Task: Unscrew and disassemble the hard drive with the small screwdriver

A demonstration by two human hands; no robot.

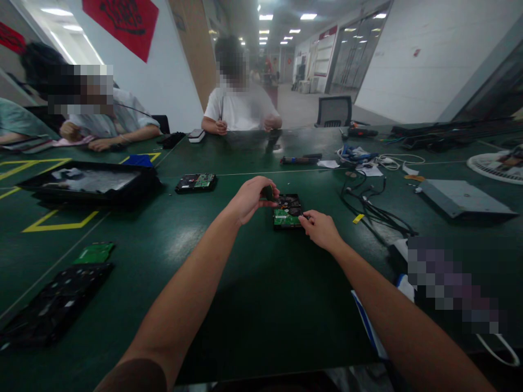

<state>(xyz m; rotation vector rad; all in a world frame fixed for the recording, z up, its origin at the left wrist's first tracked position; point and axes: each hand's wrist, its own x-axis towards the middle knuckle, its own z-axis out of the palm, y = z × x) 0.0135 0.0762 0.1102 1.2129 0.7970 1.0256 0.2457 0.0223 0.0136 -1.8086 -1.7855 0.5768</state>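
A hard drive (288, 211) lies on the green table in front of me, its green circuit board and dark casing facing up. Over its upper left corner, my left hand (256, 198) is closed around a short dark handle (268, 192) that looks like a screwdriver's; its tip is hidden by the fingers. My right hand (321, 230) pinches the drive's right edge between thumb and fingers. Further left on the table is a second hard drive (196, 183), out of reach of both hands.
At left are a black tray (143, 182), a green circuit board (96, 252) and a stack of dark drives (57, 299). Black cables (371, 209), a grey metal box (466, 197) and a white fan grille (496, 166) lie at right. Two people sit across the table.
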